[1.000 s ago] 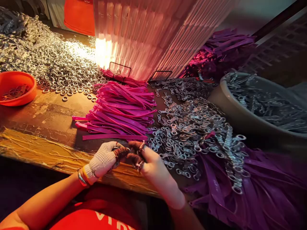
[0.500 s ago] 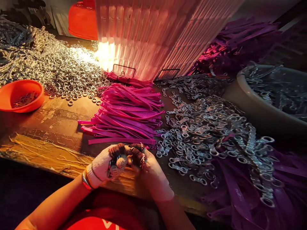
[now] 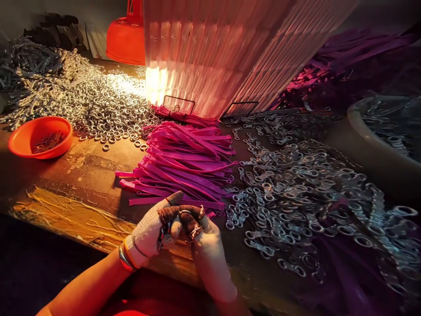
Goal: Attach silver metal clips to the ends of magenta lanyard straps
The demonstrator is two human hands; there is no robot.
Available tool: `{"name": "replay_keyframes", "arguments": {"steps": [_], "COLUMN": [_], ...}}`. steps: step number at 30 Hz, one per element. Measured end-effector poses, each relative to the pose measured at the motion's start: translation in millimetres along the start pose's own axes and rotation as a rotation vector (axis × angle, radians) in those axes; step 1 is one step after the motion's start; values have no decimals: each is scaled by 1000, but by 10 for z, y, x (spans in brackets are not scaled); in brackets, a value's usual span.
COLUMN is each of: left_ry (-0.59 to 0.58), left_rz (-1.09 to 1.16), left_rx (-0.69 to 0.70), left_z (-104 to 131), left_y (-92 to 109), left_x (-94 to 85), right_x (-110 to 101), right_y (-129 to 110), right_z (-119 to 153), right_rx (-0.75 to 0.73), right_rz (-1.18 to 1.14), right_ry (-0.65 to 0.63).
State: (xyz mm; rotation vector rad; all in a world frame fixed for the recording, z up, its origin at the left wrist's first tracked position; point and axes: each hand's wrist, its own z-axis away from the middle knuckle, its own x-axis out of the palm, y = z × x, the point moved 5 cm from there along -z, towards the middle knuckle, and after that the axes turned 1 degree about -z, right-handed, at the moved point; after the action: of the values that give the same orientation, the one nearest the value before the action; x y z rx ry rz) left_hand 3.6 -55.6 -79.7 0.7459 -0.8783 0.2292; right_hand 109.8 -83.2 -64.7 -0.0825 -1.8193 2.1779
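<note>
My left hand point(image 3: 148, 235) wears a white knit glove with dark fingertips. Its index finger points forward while the other fingers curl around dark, shiny pieces whose kind is hidden. Fingertip to fingertip with it is my right hand point(image 3: 208, 250), gloved the same way with frayed finger ends. The right fingers are pinched, and whatever lies between them is too small to make out. Just beyond both hands is a pile of pink straps point(image 3: 187, 153) with small loops at their ends. Metal double-ring links point(image 3: 259, 235) are heaped to the right of my right hand.
Loose metal rings point(image 3: 108, 103) are heaped at the far left, beside an orange bowl point(image 3: 16, 142) of small metal parts. A red lamp point(image 3: 125, 41) lights them near a ribbed translucent panel point(image 3: 204, 57). On the right are a large bucket point(image 3: 358, 127) and purple straps point(image 3: 342, 272).
The view has shifted, so everything sits further right and lower. My left index finger has stretched out forward. Both hands remain together at the table's front edge.
</note>
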Motion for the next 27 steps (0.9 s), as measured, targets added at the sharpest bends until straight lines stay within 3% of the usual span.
{"name": "replay_keyframes", "arguments": {"steps": [6,13,20,27], "left_ry": [49,8,214,72], "left_rz": [45,268,214,-151], "left_rx": [18,-149,-174,-21], "left_z": [24,45,-45,-85], "left_y": [10,39,65,-23], "left_x": [-161,-47,-115,78], "right_x": [-39,-45,-123,-73], "right_y": [-116,-64,-60,-80], "right_z": [1,-47,-93,-26], "right_rx": [95,171,19,-187], "right_rz": [-20,-86,99,326], "right_ry": [23,-61,-35,-23]}}
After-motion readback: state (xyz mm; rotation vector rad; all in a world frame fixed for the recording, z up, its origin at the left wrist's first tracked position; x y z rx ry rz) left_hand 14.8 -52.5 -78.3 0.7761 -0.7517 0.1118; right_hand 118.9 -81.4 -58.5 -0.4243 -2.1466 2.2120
